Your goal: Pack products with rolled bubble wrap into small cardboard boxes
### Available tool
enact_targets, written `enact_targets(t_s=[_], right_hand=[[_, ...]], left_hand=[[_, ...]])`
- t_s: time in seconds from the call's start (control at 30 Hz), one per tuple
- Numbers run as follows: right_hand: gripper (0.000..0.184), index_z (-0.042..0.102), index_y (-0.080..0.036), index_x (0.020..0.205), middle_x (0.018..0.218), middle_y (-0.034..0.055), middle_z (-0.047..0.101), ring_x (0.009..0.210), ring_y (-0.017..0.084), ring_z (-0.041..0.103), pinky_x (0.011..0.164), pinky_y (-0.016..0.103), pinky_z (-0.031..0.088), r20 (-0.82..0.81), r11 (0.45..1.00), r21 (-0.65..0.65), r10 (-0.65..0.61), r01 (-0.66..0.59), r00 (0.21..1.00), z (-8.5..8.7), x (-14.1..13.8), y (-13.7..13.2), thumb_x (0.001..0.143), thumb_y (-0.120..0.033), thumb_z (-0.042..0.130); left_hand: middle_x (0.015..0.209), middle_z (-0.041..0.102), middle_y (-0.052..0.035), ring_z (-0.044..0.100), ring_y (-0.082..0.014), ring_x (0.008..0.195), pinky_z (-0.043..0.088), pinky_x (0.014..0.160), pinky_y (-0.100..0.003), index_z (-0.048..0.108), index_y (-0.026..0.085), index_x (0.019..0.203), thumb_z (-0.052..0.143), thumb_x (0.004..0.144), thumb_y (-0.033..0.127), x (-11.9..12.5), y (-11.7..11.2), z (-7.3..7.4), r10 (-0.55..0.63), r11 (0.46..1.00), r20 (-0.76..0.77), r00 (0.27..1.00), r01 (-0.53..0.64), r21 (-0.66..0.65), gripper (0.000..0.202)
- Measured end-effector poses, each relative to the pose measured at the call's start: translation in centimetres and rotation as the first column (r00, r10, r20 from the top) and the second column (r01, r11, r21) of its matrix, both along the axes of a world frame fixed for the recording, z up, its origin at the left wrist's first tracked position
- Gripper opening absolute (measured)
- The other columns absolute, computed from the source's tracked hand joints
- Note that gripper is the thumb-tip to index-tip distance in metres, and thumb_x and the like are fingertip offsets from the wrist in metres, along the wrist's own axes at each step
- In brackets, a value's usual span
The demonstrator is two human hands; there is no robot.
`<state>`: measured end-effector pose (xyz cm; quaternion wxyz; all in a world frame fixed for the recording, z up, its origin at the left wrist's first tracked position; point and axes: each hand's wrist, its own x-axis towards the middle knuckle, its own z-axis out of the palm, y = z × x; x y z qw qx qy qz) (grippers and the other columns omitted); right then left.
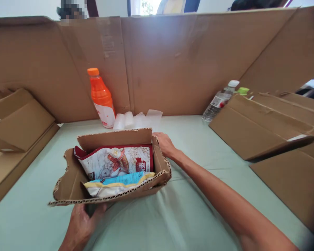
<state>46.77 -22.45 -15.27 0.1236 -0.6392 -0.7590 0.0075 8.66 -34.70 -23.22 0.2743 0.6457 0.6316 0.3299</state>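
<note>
In the middle stands an open cardboard box (114,136), its top edges torn and rough. Inside it lie a white and dark-red food pouch (120,162) with printed pictures and, in front of that, a blue, yellow and white packet (122,180). My left hand (81,223) grips the box from below its near side; the fingertips are partly hidden and blurred. Around the far right corner of the box my right hand (164,143) is curled, its fingers mostly hidden behind the cardboard. The box looks slightly tilted between both hands.
An orange bottle (102,97) and clear plastic wrap (138,120) sit by the tall cardboard wall (199,62). A clear water bottle (218,103) leans at the right beside a green cap (243,91). Cardboard boxes flank the green cloth (199,223) at left (23,122) and right (264,125).
</note>
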Motion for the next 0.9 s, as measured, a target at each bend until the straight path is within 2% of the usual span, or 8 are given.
enact_targets(t_s=[0.13, 0.23, 0.33, 0.43, 0.57, 0.67, 0.8, 0.9], right_hand=[[0.028, 0.073, -0.013, 0.099, 0.115, 0.0182, 0.072, 0.11, 0.031, 0.062, 0.095, 0.043, 0.04, 0.038, 0.998, -0.031, -0.053, 0.054, 0.998, -0.4, -0.2, 1.5, 0.096, -0.01, 0.045], [0.029, 0.072, -0.011, 0.1, 0.111, 0.018, 0.074, 0.108, 0.03, 0.063, 0.094, 0.043, 0.038, 0.052, 0.995, -0.031, -0.091, 0.093, 0.994, 0.1, 1.2, -1.0, 0.096, -0.008, 0.043], [0.027, 0.072, -0.014, 0.103, 0.112, 0.0131, 0.075, 0.106, 0.027, 0.066, 0.092, 0.04, 0.04, 0.047, 0.994, -0.028, -0.107, 0.108, 0.993, 0.9, 3.2, -6.3, 0.095, -0.011, 0.046], [0.026, 0.072, -0.019, 0.099, 0.111, 0.0084, 0.076, 0.102, 0.025, 0.068, 0.092, 0.039, 0.043, -0.058, 1.0, -0.004, -0.026, 0.025, 0.998, 1.5, 4.4, -12.8, 0.095, -0.014, 0.047], [0.026, 0.07, -0.023, 0.099, 0.109, 0.0057, 0.077, 0.1, 0.023, 0.07, 0.093, 0.041, 0.048, -0.253, 0.994, -0.038, 0.094, -0.107, 0.963, 2.4, 3.7, -20.9, 0.097, -0.019, 0.044], [0.025, 0.07, -0.026, 0.103, 0.11, 0.0048, 0.076, 0.103, 0.023, 0.069, 0.093, 0.041, 0.052, -0.393, 0.987, -0.125, 0.048, -0.105, 0.918, 3.1, 2.3, -24.9, 0.098, -0.024, 0.045], [0.026, 0.068, -0.027, 0.103, 0.097, 0.0034, 0.073, 0.088, 0.022, 0.067, 0.083, 0.037, 0.053, -0.498, 0.958, -0.274, -0.071, -0.08, 0.864, 4.0, 1.4, -27.7, 0.1, -0.036, 0.044], [0.027, 0.066, -0.025, 0.094, 0.081, 0.0014, 0.067, 0.073, 0.019, 0.06, 0.07, 0.031, 0.05, -0.566, 0.93, -0.346, -0.105, -0.12, 0.818, 4.3, 1.2, -28.2, 0.1, -0.038, 0.043]], left_hand=[[0.101, 0.074, -0.015, 0.066, -0.0429, 0.109, 0.053, 0.096, -0.061, 0.069, 0.018, 0.106, 0.063, 0.076, 0.069, -0.4, -0.1, -0.3, 0.021, 1.0, -0.055, 0.998, -0.021, 0.001, 0.06], [0.106, 0.073, -0.0161, 0.066, -0.041, 0.109, 0.054, 0.095, -0.058, 0.066, 0.017, 0.108, 0.065, 0.075, 0.068, 0.1, -0.1, 0.1, 0.04, 0.999, -0.004, 0.999, -0.04, 0.004, 0.061], [0.11, 0.07, -0.0161, 0.065, -0.0393, 0.112, 0.051, 0.099, -0.057, 0.061, 0.017, 0.112, 0.066, 0.075, 0.068, 0.8, -0.2, 0.8, 0.028, 0.999, 0.066, 0.997, -0.03, 0.027, 0.063], [0.111, 0.068, -0.0145, 0.062, -0.0377, 0.114, 0.048, 0.103, -0.056, 0.058, 0.016, 0.115, 0.068, 0.075, 0.065, 1.2, 0.0, 1.7, -0.004, 0.999, 0.13, 0.992, -0.002, 0.045, 0.064], [0.111, 0.067, -0.0139, 0.062, -0.0368, 0.113, 0.048, 0.103, -0.054, 0.056, 0.015, 0.115, 0.074, 0.069, 0.06, 1.6, 0.6, 3.0, -0.011, 1.0, 0.182, 0.983, 0.009, 0.015, 0.067], [0.115, 0.064, -0.0132, 0.06, -0.0338, 0.117, 0.047, 0.106, -0.051, 0.054, 0.015, 0.119, 0.074, 0.072, 0.053, 1.9, 0.3, 4.4, -0.052, 0.998, 0.202, 0.978, 0.042, 0.051, 0.064], [0.135, 0.055, -0.0146, 0.052, -0.0313, 0.13, 0.039, 0.114, -0.051, 0.043, 0.017, 0.141, 0.07, 0.081, 0.04, 1.3, -2.4, 6.4, -0.056, 0.97, 0.105, 0.993, 0.029, 0.242, 0.07], [0.146, 0.047, -0.0149, 0.045, -0.033, 0.137, 0.035, 0.117, -0.055, 0.032, 0.022, 0.154, 0.072, 0.081, 0.027, 1.0, -6.2, 7.8, -0.062, 0.856, -0.032, 0.998, 0.069, 0.513, 0.083]])
